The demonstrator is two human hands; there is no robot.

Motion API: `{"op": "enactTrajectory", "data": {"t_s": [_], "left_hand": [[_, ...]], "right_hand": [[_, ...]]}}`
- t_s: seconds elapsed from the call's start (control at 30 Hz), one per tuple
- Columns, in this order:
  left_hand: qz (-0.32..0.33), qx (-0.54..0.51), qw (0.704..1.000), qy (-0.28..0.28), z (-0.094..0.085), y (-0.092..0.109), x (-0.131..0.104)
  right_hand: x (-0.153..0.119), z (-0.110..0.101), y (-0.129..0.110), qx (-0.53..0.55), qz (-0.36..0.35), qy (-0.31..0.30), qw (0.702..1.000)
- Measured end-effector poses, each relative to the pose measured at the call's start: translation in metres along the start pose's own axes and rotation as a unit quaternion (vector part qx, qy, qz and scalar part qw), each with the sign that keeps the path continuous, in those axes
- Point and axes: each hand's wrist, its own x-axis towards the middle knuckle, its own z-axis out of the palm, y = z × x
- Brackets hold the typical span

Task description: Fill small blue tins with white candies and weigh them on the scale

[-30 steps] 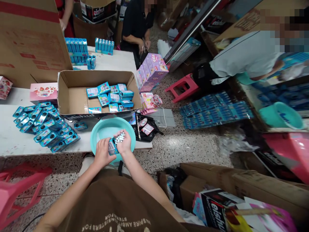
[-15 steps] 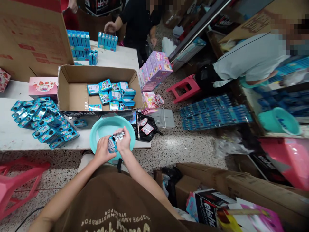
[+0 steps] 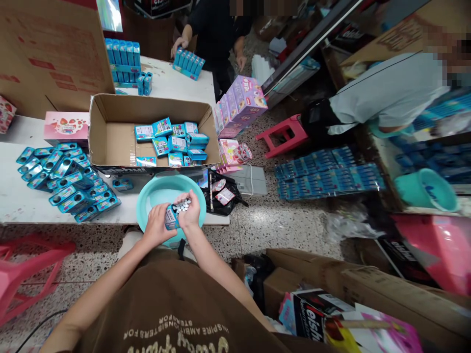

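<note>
My left hand (image 3: 158, 225) grips a small blue candy tin (image 3: 171, 217) with printed sides, tilted over the turquoise basin (image 3: 147, 193). Close against the tin's upper end, my right hand (image 3: 189, 211) is cupped around a heap of small white candies (image 3: 183, 206). Both hands are above the basin, which sits at the table's front edge. Whether candies lie on the basin's floor under my hands is hidden. A single blue tin (image 3: 122, 184) lies just left of the basin.
Behind the basin stands an open cardboard box (image 3: 110, 157) with several blue tins. More open-topped tins (image 3: 69, 184) are massed at left. Purple boxes (image 3: 243, 103) stand at the table's right edge, near a black plastic bag (image 3: 228, 206). A co-worker's hand (image 3: 179, 45) touches a blue pack (image 3: 188, 63) across the table.
My hands stay almost in place with the tin and the cupped candies. Across the table, the co-worker's blue pack has shifted right and turned. The view has shifted slightly.
</note>
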Motion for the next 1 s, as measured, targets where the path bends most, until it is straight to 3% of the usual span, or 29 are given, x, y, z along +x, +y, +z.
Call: {"op": "enactTrajectory", "data": {"t_s": [0.33, 0.53, 0.83, 1.0], "left_hand": [[-0.028, -0.041, 0.998, 0.024, 0.006, 0.002, 0.007], [0.029, -0.021, 0.999, 0.033, 0.004, 0.005, 0.01], [0.015, -0.042, 0.998, 0.047, 0.009, 0.004, 0.011], [-0.008, -0.08, 0.995, 0.058, 0.011, 0.005, 0.013]], "right_hand": [[0.003, 0.004, -0.006, -0.007, -0.027, -0.035, 0.999], [-0.001, 0.007, -0.009, -0.045, -0.061, -0.055, 0.996], [0.0, 0.006, -0.008, -0.049, -0.07, -0.044, 0.995], [-0.004, 0.009, -0.01, -0.053, -0.092, -0.069, 0.992]]}}
